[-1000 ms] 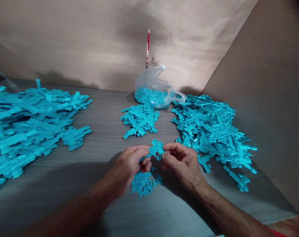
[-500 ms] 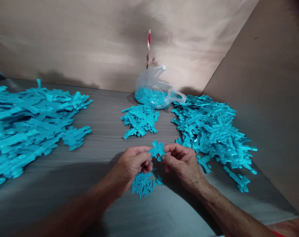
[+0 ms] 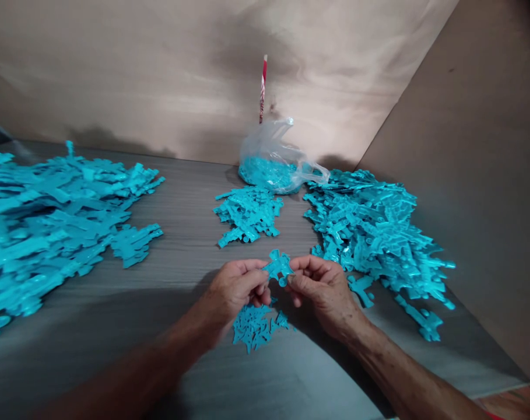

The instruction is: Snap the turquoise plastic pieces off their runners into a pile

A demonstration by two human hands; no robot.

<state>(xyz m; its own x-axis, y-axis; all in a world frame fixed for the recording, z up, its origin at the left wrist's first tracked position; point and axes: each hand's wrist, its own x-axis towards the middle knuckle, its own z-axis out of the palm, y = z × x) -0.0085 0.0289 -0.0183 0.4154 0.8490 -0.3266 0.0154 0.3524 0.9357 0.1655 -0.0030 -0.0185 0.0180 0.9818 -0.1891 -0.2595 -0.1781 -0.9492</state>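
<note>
- Left hand (image 3: pixel 236 289) and right hand (image 3: pixel 323 289) were fingertip to fingertip. Both were pinched on one teal plastic part (image 3: pixel 278 267), thumb against fingers on each side.
- The part was held off the surface in the gap between the hands. Its exact shape was too small to make out.
- A small pile (image 3: pixel 253 326) of the same parts lay directly under the hands.
- A middle pile (image 3: pixel 248 213) sat just beyond the fingertips. Behind it was a clear plastic bag (image 3: pixel 273 157), open and part-full of teal pieces.
- A right-hand heap (image 3: pixel 378 227) started just outside the right hand, with strays near the wrist.
- A left-hand heap (image 3: pixel 50 204) lay well out past the left hand and ran out of frame.
- My read on progress: mid-run. Only a handful lay under the hands while both big heaps were large. I couldn't tell which heap was handled stock and which was waiting.
- The surface was a grey wood-grain tabletop (image 3: pixel 181 198), matte, with the arms' shadow across the near side.
- A brown paper backdrop (image 3: pixel 160 70) closed off the far side. A brown side panel (image 3: pixel 478 146) boxed in the area beyond the right hand.
- A red-and-white stick (image 3: pixel 262 87) stood upright behind the bag.
</note>
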